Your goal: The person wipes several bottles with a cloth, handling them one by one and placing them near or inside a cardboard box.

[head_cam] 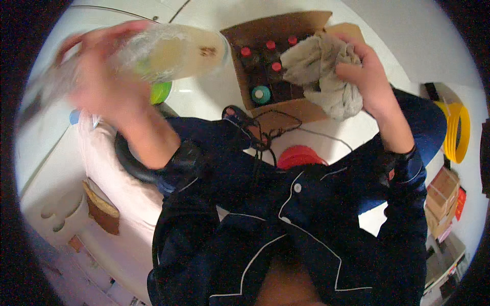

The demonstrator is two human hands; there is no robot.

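Observation:
My left hand [111, 76], blurred by motion, grips a clear, bottle-like container [180, 53] held on its side at the upper left. Something pale yellow and a small brown mark show on it, too smeared to make out. At the upper right, my right hand [367, 72] clutches a crumpled grey-beige cloth [333, 95]. The cloth hangs over the right side of an open cardboard box [239, 82] and hides part of its inside. Several dark bottles with red caps [270, 45] stand in the box, along with one teal-topped bottle [261, 94] in its near left corner.
A bright green object [160, 91] sits partly behind my left wrist. Below the box's front flap [294, 114] lie dark cords, with a red plastic item [300, 157] close to my lap. Yellow ringed plasticware [457, 132] and a taped carton [442, 195] are on the right.

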